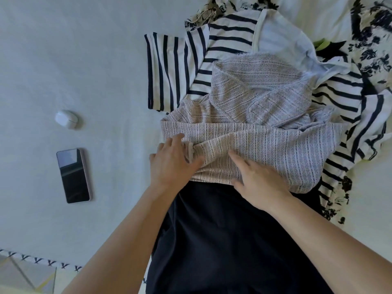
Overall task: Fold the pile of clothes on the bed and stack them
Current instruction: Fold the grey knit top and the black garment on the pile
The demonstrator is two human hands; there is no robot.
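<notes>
The dark navy garment (233, 240) runs off the bottom edge; its far end lies hidden under the pale lace-knit top (254, 124).

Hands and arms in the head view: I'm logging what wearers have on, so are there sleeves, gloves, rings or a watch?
Both forearms are bare up to the frame edge, with no sleeves showing. The left hand and right hand wear no gloves, and no watch or bracelet shows at either wrist. No rings are visible on the fingers.

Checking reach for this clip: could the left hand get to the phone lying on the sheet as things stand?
Probably yes. The phone lies face up on bare sheet, beside the left hand resting on the knit top; nothing lies between them.
</notes>
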